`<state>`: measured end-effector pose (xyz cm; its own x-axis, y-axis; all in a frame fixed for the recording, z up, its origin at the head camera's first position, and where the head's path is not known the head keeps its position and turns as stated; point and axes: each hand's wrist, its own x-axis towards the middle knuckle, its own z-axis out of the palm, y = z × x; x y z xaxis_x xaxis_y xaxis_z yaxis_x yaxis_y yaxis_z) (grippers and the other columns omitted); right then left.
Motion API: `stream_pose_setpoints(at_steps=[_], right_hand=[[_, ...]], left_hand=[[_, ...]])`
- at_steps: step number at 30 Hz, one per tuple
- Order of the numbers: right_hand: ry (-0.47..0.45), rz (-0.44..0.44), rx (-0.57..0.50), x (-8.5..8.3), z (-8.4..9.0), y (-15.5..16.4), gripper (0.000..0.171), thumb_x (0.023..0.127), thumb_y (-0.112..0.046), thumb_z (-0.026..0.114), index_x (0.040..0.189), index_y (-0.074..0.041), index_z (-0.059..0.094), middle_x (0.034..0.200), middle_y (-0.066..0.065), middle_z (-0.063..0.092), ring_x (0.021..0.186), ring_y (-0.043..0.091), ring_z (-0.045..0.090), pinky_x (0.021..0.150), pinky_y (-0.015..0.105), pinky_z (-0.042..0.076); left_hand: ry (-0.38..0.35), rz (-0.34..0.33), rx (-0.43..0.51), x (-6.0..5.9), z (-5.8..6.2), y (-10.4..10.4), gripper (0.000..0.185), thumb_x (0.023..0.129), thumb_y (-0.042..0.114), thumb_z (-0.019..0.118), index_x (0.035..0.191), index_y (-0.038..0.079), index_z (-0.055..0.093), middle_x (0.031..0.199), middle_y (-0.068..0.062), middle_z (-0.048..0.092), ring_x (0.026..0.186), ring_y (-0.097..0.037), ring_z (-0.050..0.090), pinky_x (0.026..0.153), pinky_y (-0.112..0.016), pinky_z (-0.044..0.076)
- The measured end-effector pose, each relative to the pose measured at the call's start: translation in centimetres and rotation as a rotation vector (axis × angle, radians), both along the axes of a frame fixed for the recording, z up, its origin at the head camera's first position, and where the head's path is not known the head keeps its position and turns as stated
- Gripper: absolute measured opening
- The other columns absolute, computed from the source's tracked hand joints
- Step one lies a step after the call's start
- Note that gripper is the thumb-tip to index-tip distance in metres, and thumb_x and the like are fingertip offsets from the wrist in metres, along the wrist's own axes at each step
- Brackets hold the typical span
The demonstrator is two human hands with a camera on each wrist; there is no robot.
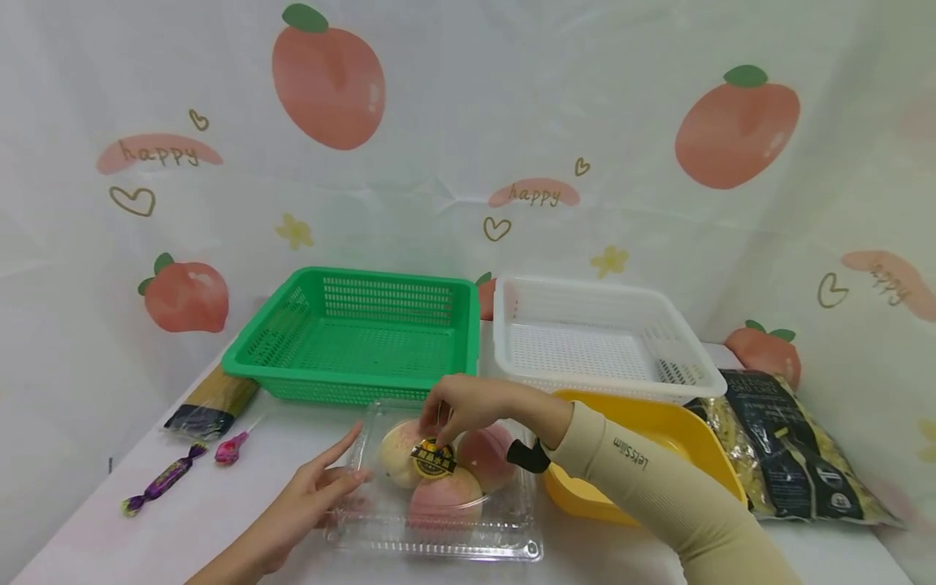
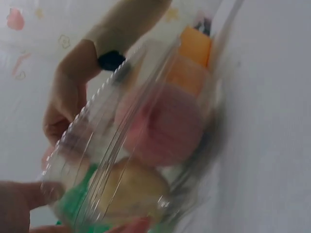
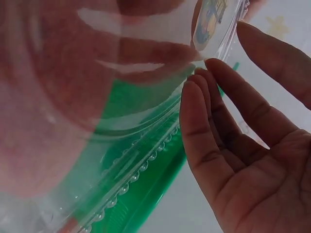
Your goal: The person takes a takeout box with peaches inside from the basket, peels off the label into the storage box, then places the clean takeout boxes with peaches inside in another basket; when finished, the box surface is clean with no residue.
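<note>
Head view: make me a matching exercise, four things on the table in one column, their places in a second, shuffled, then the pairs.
Things:
1. green basket
2. white basket
3. yellow bowl
4. purple candy

Places:
A. near the table's left edge, in front of the spaghetti pack
B. back right, behind the yellow bowl
C. under the right forearm, beside the clear peach box
D. back left, beside the white basket

Pairs: 1-D, 2-B, 3-C, 4-A

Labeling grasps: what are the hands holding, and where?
Right hand pinches the clear peach box at its lid's top rim; left hand presses straight fingers against its left side.
</note>
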<state>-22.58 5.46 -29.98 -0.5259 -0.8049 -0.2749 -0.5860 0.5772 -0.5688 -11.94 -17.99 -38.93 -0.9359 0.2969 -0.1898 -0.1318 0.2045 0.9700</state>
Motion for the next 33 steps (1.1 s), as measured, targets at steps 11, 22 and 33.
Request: stream_pose_setpoints(at_steps=[11,22,33], right_hand=[[-0.086,-0.006,-0.023,-0.3,-0.6,-0.6,0.006,0.079,0.002,0.070,0.085,0.000,0.068,0.080,0.008,0.068,0.067,0.003,0.056,0.063,0.015,0.050],[-0.096,0.012,-0.034,-0.5,-1.1,-0.9,0.005,0.081,0.004,0.067,0.083,0.000,0.066,0.081,0.009,0.066,0.067,0.003,0.055,0.063,0.015,0.049],[-0.053,0.018,-0.021,-0.7,-1.7,-1.3,0.007,0.081,-0.002,0.069,0.075,-0.001,0.066,0.068,0.000,0.061,0.060,0.001,0.051,0.057,0.013,0.046]], left_hand=[[0.449,0.056,-0.343,-1.9,1.5,1.0,0.062,0.090,0.025,0.061,0.144,0.009,0.035,0.147,-0.025,0.030,0.132,-0.047,0.032,0.101,-0.060,0.035],[0.483,0.003,-0.386,-2.7,1.0,3.4,0.059,0.090,0.027,0.061,0.143,0.015,0.038,0.154,-0.022,0.010,0.136,-0.053,0.015,0.096,-0.073,0.025],[0.490,-0.034,-0.384,-2.6,0.5,3.2,0.056,0.095,0.031,0.053,0.144,0.009,0.036,0.155,-0.018,0.009,0.137,-0.052,0.012,0.096,-0.074,0.025]])
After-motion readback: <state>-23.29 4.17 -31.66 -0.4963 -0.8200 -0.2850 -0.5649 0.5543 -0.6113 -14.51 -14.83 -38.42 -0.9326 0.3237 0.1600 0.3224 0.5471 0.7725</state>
